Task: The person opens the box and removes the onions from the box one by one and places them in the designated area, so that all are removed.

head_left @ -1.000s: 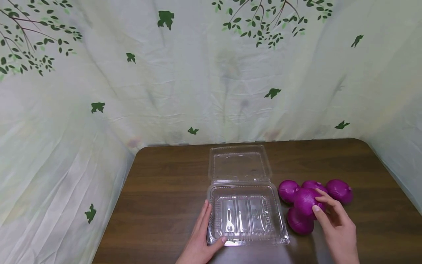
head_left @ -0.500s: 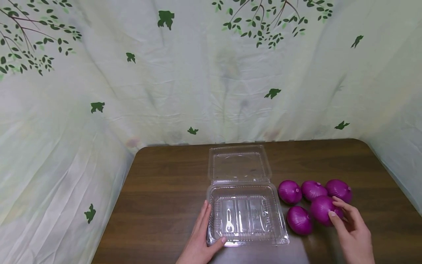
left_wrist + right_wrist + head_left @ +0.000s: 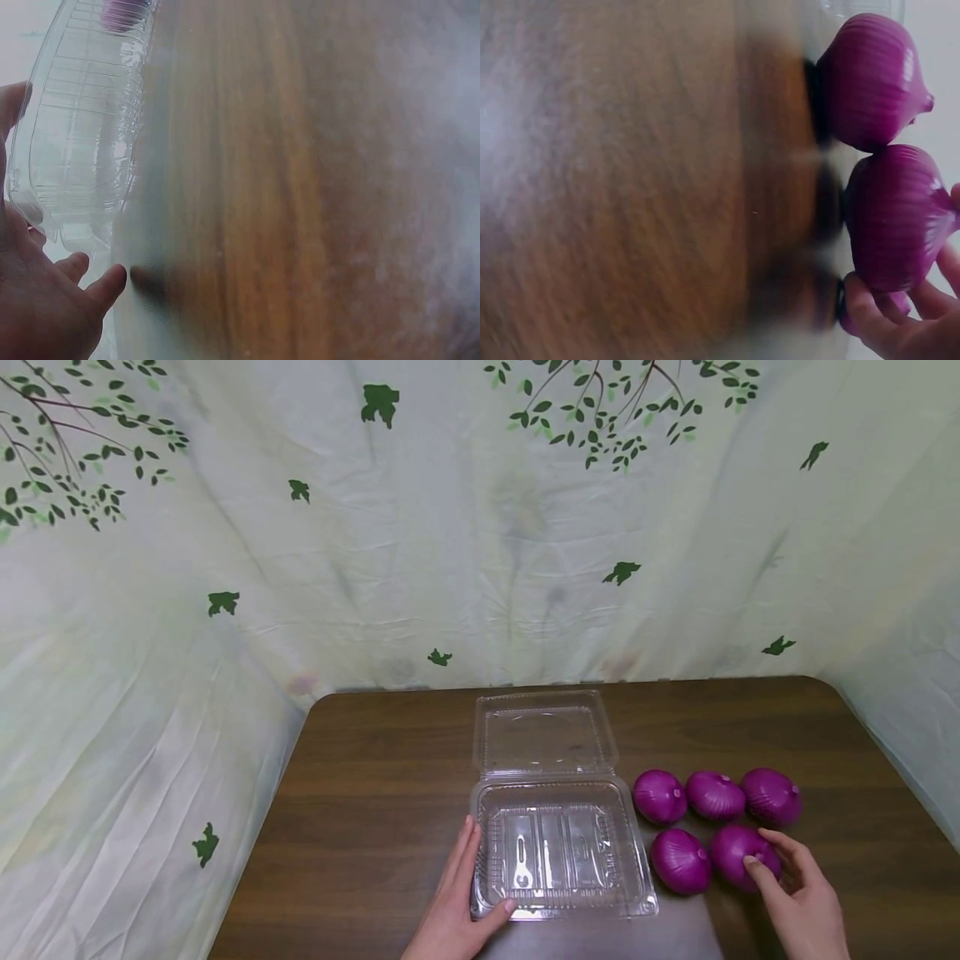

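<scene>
A clear plastic clamshell container (image 3: pixel 555 852) lies on the table with its lid folded back. My left hand (image 3: pixel 453 902) rests against its near left corner, fingers straight along the left side and thumb over the front rim. The left wrist view shows the hand (image 3: pixel 52 292) with spread fingers beside the container wall (image 3: pixel 90 127). My right hand (image 3: pixel 802 893) holds a purple onion (image 3: pixel 738 856) between thumb and fingers, low at the table. In the right wrist view this onion (image 3: pixel 892 217) touches a neighbouring onion (image 3: pixel 870 82).
Beside the container's right side is another onion (image 3: pixel 681 861). Behind the held one is a row of three onions, with one at its left (image 3: pixel 659 797), a middle one (image 3: pixel 715 795) and one at its right (image 3: pixel 772 796). A leaf-printed curtain (image 3: pixel 480 568) surrounds the wooden table (image 3: pixel 360 810).
My right hand has carried the onion rightward and lowered it from above the others into a front row beside the near onion. The left hand and container have stayed in place.
</scene>
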A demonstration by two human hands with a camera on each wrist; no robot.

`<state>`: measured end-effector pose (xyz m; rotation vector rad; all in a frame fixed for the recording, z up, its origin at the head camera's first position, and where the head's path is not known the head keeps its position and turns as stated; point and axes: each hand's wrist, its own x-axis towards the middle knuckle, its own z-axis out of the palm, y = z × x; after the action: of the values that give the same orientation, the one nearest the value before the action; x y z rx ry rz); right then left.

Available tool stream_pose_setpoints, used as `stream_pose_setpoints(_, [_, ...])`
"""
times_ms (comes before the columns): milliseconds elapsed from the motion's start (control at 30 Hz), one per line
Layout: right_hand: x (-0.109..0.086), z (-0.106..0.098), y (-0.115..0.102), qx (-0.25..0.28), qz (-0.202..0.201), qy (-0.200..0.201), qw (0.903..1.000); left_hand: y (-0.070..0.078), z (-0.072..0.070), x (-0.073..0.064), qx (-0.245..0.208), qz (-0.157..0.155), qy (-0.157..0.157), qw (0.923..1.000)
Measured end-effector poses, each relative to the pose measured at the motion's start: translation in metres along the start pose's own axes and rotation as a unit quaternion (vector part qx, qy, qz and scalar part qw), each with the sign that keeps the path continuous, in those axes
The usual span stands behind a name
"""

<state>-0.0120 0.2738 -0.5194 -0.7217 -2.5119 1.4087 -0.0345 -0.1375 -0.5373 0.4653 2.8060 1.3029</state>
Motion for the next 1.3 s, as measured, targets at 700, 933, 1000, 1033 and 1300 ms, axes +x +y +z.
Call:
stream_pose_setpoints(700, [0.009,0.005,0.007,-0.016,0.018,-0.07,0.9973,-0.001,0.001,-0.002,0.018,0.013,0.009,0.9997])
stream_pose_setpoints(933, [0.01,0.005,0.007,-0.016,0.026,-0.077,0.9965,-0.002,0.001,-0.002,0.022,0.016,0.012,0.9996])
stream_pose_setpoints(1000, [0.011,0.005,0.007,-0.015,0.027,-0.081,0.9963,-0.002,0.001,-0.002,0.021,0.014,0.011,0.9996])
stream_pose_setpoints(1033, [0.011,0.005,0.006,-0.016,0.029,-0.081,0.9961,-0.002,0.001,-0.002,0.019,0.013,0.01,0.9997])
stream_pose_setpoints(1300, [0.01,0.002,0.005,-0.021,0.001,-0.071,0.9973,0.0,0.001,-0.001,-0.009,-0.009,-0.003,0.9999])
